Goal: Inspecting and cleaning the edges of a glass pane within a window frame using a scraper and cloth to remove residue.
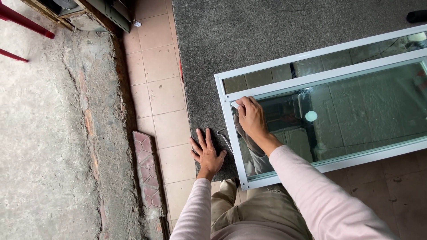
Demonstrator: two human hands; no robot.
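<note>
Right hand (251, 117) sits at the upper-left inner corner of the white-framed glass window panel (329, 111), centre-right of frame – fingers bunched together, pinching sth small at the corner, can't tell what. Panel lies flat on the grey carpet mat (249, 35), long axis running right and slightly up. Left hand (207, 153) – fingers spread, pressed flat on the mat just left of the frame, beside a thin bent metal hook (223, 138).

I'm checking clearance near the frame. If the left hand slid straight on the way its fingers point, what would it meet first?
The left hand lies flat on the grey carpet, fingers pointing up-picture. Only bare carpet seems ahead; the white window frame sits just beside that line.
</note>
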